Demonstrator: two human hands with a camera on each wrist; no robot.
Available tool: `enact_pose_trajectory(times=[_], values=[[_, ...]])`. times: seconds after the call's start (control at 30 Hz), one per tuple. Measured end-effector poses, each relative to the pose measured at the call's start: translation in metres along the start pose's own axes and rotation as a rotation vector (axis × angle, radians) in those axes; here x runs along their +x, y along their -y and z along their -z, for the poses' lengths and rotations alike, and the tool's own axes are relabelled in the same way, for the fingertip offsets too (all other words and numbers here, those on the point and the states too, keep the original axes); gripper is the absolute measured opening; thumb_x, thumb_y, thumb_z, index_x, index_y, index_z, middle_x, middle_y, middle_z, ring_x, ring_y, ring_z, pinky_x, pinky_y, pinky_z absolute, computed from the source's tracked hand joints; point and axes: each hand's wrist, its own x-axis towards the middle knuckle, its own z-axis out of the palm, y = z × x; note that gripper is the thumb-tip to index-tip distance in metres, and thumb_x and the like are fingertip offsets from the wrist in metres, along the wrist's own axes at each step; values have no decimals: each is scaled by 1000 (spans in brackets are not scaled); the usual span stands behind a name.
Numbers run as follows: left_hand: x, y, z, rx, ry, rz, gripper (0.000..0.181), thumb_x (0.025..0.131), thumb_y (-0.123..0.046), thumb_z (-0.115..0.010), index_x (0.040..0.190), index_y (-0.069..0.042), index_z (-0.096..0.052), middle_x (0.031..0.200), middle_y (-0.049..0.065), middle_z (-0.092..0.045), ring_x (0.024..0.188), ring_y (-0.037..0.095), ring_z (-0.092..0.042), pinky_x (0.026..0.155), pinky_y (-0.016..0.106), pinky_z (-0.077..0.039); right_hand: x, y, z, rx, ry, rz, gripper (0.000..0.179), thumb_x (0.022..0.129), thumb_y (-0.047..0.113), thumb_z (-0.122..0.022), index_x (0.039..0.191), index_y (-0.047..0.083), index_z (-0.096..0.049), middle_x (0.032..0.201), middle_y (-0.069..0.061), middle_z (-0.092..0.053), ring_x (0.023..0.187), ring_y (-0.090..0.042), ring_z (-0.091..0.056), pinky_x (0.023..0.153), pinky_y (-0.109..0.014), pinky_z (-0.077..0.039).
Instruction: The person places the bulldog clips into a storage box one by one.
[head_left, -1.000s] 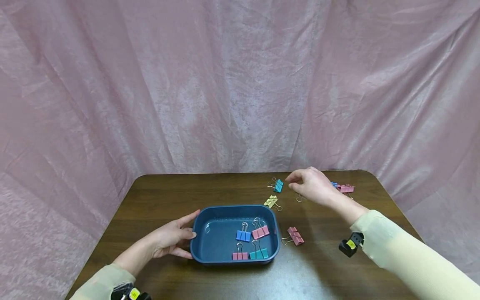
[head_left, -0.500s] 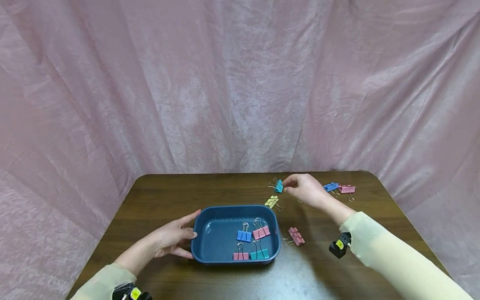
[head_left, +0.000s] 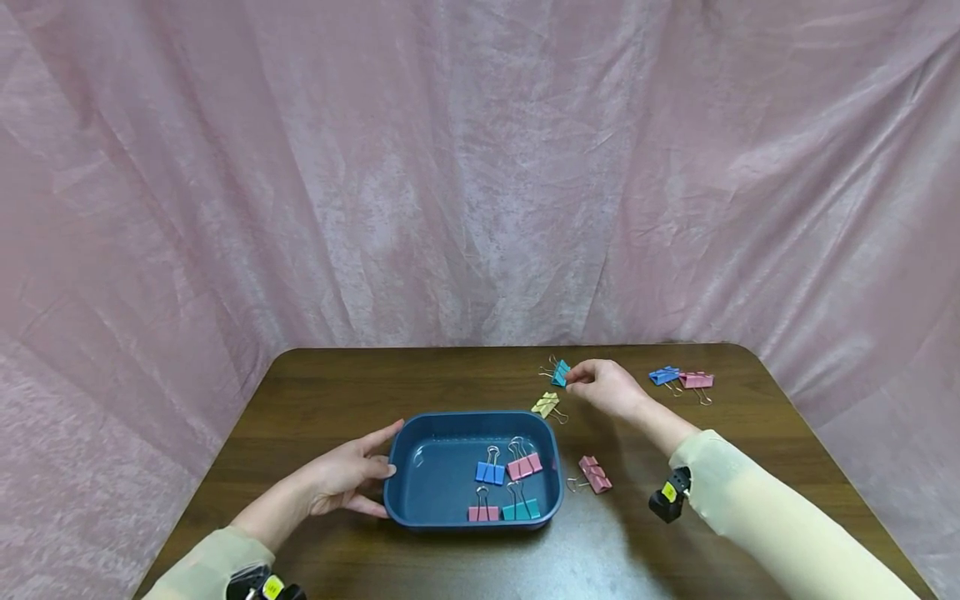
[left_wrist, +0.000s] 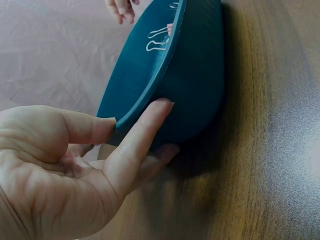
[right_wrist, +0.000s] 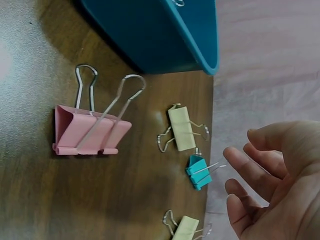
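My left hand point(head_left: 341, 477) holds the left side of a blue tray point(head_left: 471, 523); in the left wrist view its fingers point(left_wrist: 132, 150) lie on the outer wall and at the rim. Inside the tray are a blue binder clip point(head_left: 490, 474), two pink ones and a teal one point(head_left: 521, 510). At the back, my right hand point(head_left: 609, 389) is beside another teal binder clip point(head_left: 560, 372). The right wrist view shows its fingers loosely bent, nothing between them, with a gap to that teal clip point(right_wrist: 199, 172). A yellow binder clip point(head_left: 546, 405) lies just in front.
A pink binder clip point(head_left: 595, 474) lies right of the tray. Blue point(head_left: 663, 376) and pink point(head_left: 697, 380) clips lie together at the back right. Another yellow clip point(right_wrist: 186, 229) shows in the right wrist view. A pink curtain point(head_left: 465, 183) hangs behind the table.
My right hand has moved left and slightly toward me, closer to the teal binder clip, uncovering the blue clip at back right. The left hand stays at the tray.
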Motion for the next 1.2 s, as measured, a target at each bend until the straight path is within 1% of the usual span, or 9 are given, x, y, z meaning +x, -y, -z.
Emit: enact_pose_trajectory(times=[0.37, 0.47, 0.57, 0.63, 0.7, 0.8, 0.9, 1.03, 1.2], values=[[0, 0, 0, -1, -6, 5, 76, 104, -4, -53, 166, -21, -12, 153, 36, -36, 122, 43, -61, 75, 52, -62, 0, -7, -11, 112, -20, -53, 27, 92, 10, -70, 112, -8, -71, 96, -11, -74, 86, -17, -65, 76, -29, -53], [0, 0, 0, 2, -4, 3, 77, 104, -4, -53, 166, -20, -12, 153, 36, -36, 122, 43, -61, 75, 51, -63, 0, -7, -15, 159, -34, -101, 28, 90, 9, -72, 111, -9, -70, 94, -11, -73, 84, -18, -63, 73, -28, -52], [0, 0, 0, 2, -3, 3, 77, 104, -4, -53, 166, -20, -12, 153, 36, -36, 122, 43, -61, 75, 51, -63, 0, -8, -20, 225, -41, -169, 27, 89, 8, -73, 110, -8, -69, 91, -11, -72, 84, -23, -62, 68, -28, -50], [0, 0, 1, 2, -4, 5, 76, 104, -4, -53, 166, -20, -12, 153, 36, -36, 122, 43, -61, 75, 51, -63, 0, -8, -22, 253, -39, -207, 25, 90, 8, -72, 110, -7, -69, 90, -10, -71, 87, -27, -62, 65, -30, -50], [0, 0, 1, 2, -6, 6, 76, 104, -4, -53, 166, -21, -13, 153, 36, -36, 121, 43, -61, 75, 51, -63, -1, -8, -24, 272, -37, -238, 24, 91, 8, -72, 110, -6, -68, 90, -9, -71, 90, -31, -62, 66, -34, -51], [0, 0, 1, 3, -6, 7, 76, 104, -4, -53, 166, -21, -13, 153, 36, -36, 121, 43, -61, 75, 51, -63, -2, -8, -25, 276, -28, -255, 24, 92, 10, -71, 110, -5, -68, 91, -10, -73, 97, -36, -65, 72, -44, -56], [0, 0, 1, 5, -6, 7, 76, 104, -4, -53, 166, -21, -13, 153, 36, -36, 121, 43, -61, 75, 51, -63, -2, -7, -27, 292, -16, -270, 23, 93, 9, -71, 110, -5, -67, 96, -17, -74, 100, -38, -67, 78, -51, -57], [0, 0, 1, 6, -7, 7, 76, 104, -4, -52, 166, -21, -12, 153, 36, -37, 120, 43, -61, 74, 51, -63, -3, -6, -29, 298, 2, -285, 22, 94, 10, -70, 110, -4, -65, 101, -21, -74, 101, -38, -68, 76, -49, -57], [1, 0, 1, 4, -11, 15, 75, 104, -4, -52, 166, -22, -14, 153, 36, -36, 121, 44, -61, 75, 51, -63, -2, -5, -31, 274, 16, -297, 22, 95, 12, -69, 111, -3, -65, 101, -19, -75, 99, -34, -69, 70, -42, -57]])
